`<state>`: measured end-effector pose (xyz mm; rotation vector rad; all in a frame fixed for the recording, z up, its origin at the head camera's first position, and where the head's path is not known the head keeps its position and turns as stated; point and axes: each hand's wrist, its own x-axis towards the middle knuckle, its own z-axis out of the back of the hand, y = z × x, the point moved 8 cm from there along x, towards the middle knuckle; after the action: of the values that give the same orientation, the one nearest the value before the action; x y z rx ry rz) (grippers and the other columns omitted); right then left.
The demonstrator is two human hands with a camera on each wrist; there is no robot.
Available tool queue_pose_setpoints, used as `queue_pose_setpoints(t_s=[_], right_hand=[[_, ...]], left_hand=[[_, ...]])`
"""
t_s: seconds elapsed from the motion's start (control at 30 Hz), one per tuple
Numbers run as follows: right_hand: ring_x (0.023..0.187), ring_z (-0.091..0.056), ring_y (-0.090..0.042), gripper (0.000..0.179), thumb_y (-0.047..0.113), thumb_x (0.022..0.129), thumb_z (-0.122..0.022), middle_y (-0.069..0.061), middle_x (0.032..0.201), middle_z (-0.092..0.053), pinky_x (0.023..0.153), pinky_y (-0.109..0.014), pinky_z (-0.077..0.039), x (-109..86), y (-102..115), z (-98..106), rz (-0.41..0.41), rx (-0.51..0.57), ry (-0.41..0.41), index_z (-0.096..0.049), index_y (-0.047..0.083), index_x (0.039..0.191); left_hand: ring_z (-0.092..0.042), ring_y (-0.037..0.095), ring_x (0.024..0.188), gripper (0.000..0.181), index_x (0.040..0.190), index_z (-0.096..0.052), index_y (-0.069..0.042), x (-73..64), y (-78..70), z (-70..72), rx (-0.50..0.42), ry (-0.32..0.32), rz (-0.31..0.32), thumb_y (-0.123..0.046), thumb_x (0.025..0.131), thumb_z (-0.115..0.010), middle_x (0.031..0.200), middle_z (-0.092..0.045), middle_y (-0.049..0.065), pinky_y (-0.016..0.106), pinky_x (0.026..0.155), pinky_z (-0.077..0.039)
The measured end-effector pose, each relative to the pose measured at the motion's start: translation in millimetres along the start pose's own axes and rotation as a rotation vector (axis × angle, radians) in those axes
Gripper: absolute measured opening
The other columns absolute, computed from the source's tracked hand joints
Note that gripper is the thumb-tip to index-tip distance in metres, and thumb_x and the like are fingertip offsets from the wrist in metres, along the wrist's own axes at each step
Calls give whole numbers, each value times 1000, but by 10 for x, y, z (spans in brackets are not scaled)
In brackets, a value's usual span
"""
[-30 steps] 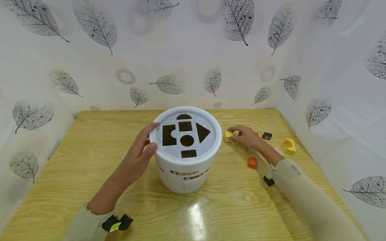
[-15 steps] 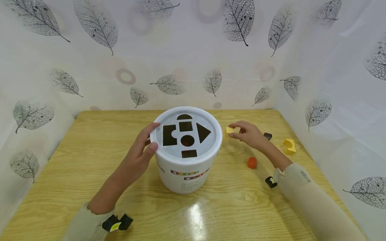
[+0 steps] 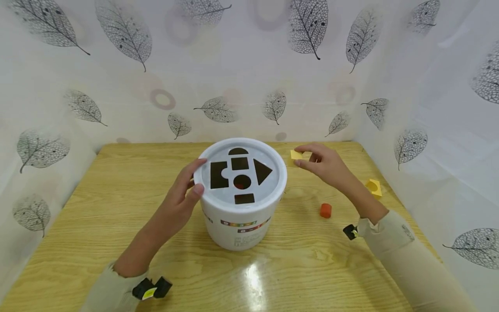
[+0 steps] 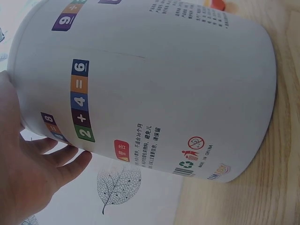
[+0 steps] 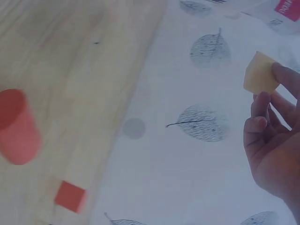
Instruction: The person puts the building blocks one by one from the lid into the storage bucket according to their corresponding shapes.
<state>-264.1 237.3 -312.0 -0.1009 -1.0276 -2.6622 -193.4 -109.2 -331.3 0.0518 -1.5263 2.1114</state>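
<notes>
Two hands are in my head feed, each with something in its grasp. The right hand (image 3: 325, 164) pinches the yellow block (image 3: 295, 154): I read one fingertip along its upper edge and the thumb at its lower edge. The block sits at the very ends of those fingers, well out from the palm, and most of it juts past the tips to my left. On the right wrist feed I get the same pinch from another angle: the block is tilted with a corner up, one digit on its side, another just below it, and a bent finger tucked in behind.

Seen from the head, the block is just beside the rim of the white bucket (image 3: 238, 232), on the right, with a narrow gap between them. How high it is above the table (image 3: 136, 186) I cannot tell.

My left hand (image 3: 180, 195) holds the bucket at the opposite side of that rim, thumb over the edge; the left wrist feed gives me the other fingers against the printed wall. The lid (image 3: 260, 194) faces up, with cut-outs including a triangle, a circle and a half-round.

Below the right hand, a red cylinder (image 3: 325, 210) stands on the wood, and a yellow notched block (image 3: 374, 187) lies beyond the forearm, near the right edge. The right wrist feed also picks up a red square piece (image 5: 70, 196).
</notes>
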Motion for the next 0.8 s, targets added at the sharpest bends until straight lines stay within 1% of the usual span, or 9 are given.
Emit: queue_pose_setpoints(t_s=[0.1, 0.17, 0.27, 0.33, 0.53, 0.67, 0.8], right_hand=[[73, -54, -21, 40, 38, 94, -72, 1, 112, -62, 55, -29, -46, -5, 163, 110, 5, 34, -37, -66, 23, 131], [72, -53, -20, 39, 39, 94, -71, 3, 112, -60, 55, -29, -45, -9, 281, 179, 12, 54, -54, -66, 25, 131], [72, -53, -20, 38, 38, 94, -71, 5, 110, -59, 59, -27, -45, -3, 457, 250, 42, 64, -79, -66, 26, 130], [71, -53, -20, 37, 37, 94, -72, 5, 109, -59, 58, -27, -45, 5, 566, 266, 64, 71, -89, -67, 26, 130], [71, -54, -19, 35, 32, 94, -73, 5, 109, -61, 57, -25, -45, 59, 832, 223, 137, 97, -90, -69, 24, 127], [73, -55, -20, 34, 28, 93, -74, 4, 113, -63, 58, -25, -46, 99, 955, 147, 175, 128, -69, -69, 21, 126], [75, -56, -20, 34, 28, 93, -75, 4, 115, -64, 61, -26, -47, 149, 1047, 44, 196, 128, -38, -70, 19, 125]], left_hand=[[-45, 34, 134, 53, 158, -26, -32, 1, 8, 2, 4, -2, -3, -35, 108, -43, 161, -27, 4, 55, 99, -46], [-45, 33, 134, 52, 158, -27, -32, 1, 12, 3, 3, -4, -5, -34, 108, -43, 161, -27, 4, 58, 100, -45], [-45, 32, 134, 52, 158, -27, -33, -2, 18, 6, 4, -6, -3, -33, 108, -43, 161, -28, 4, 58, 101, -45], [-45, 32, 134, 52, 158, -27, -33, -3, 17, 9, 7, -8, -4, -33, 108, -43, 161, -28, 4, 59, 101, -44], [-45, 32, 134, 52, 158, -27, -33, 1, 6, 10, 6, -6, -4, -32, 108, -43, 161, -28, 4, 59, 101, -44], [-45, 33, 135, 53, 158, -27, -32, -1, -2, 6, 1, -2, -4, -32, 108, -43, 161, -27, 4, 59, 101, -44], [-44, 33, 134, 53, 158, -26, -31, -3, -2, 3, -3, 2, -1, -32, 108, -43, 161, -26, 5, 58, 100, -45]])
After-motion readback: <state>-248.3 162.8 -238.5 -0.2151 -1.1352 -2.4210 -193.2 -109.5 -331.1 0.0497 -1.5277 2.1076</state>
